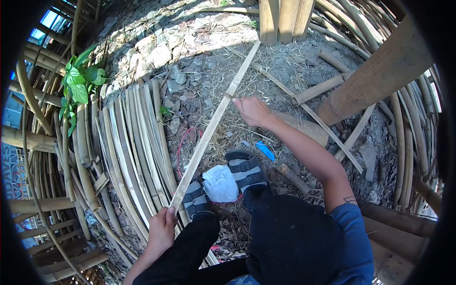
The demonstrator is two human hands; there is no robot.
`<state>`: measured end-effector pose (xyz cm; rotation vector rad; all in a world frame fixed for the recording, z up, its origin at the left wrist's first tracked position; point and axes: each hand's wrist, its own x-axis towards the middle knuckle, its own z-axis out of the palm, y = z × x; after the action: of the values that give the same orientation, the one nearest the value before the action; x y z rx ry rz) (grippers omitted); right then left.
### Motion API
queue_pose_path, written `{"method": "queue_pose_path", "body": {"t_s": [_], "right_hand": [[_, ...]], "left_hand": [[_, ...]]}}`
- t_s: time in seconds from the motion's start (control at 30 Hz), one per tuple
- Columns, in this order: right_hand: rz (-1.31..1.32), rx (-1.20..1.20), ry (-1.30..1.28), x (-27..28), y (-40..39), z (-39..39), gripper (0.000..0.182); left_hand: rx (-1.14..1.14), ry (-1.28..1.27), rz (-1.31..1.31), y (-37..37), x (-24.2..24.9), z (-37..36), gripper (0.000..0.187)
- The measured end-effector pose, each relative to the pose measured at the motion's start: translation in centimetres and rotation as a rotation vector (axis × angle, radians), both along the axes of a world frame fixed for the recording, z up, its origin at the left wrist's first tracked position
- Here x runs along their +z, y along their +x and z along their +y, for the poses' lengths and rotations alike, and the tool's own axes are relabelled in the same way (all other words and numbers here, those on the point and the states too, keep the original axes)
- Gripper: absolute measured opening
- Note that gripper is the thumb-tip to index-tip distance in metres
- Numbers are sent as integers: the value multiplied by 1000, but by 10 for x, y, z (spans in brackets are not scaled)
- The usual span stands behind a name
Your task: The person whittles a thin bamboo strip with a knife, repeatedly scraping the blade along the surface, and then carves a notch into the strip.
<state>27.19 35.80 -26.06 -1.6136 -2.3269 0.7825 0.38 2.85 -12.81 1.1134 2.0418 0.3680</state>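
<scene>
A long pale bamboo strip slants from lower left to upper right in front of my knees. My left hand is closed around its lower end. Near the upper part, my right hand is closed on a small dark piece that lies across the strip; it looks like a blade, but most of it is hidden in the fingers. Below the strip, a white crumpled bag sits between my sandalled feet, and a blue object with dark slots lies on the ground just past them.
Many split bamboo strips lie side by side at the left. A thick bamboo pole leans in from the upper right, with crossed strips beneath it. Upright bamboo pieces stand at the top. A green plant grows at the left.
</scene>
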Motion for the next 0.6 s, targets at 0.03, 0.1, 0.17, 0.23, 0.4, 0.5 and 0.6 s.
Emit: {"method": "queue_pose_path", "body": {"t_s": [0.03,0.1,0.17,0.23,0.4,0.5,0.6], "right_hand": [[2,0,1,4,-2,-9,59],[20,164,-18,9,-7,-33,58],[56,185,-21,9,-6,-41,57],[-27,122,-10,7,5,-31,57],[-107,40,40,-1,36,-3,58],[-140,47,35,-6,32,1,58],[-133,52,38,-7,20,4,58]], "left_hand": [[1,-38,13,2,5,2,46],[-3,-83,30,4,10,3,46],[0,-78,31,5,11,2,45],[2,-70,16,6,12,1,45],[-11,-97,-10,5,13,1,44],[12,-112,-36,11,20,6,42],[-20,-55,18,11,21,5,42]]}}
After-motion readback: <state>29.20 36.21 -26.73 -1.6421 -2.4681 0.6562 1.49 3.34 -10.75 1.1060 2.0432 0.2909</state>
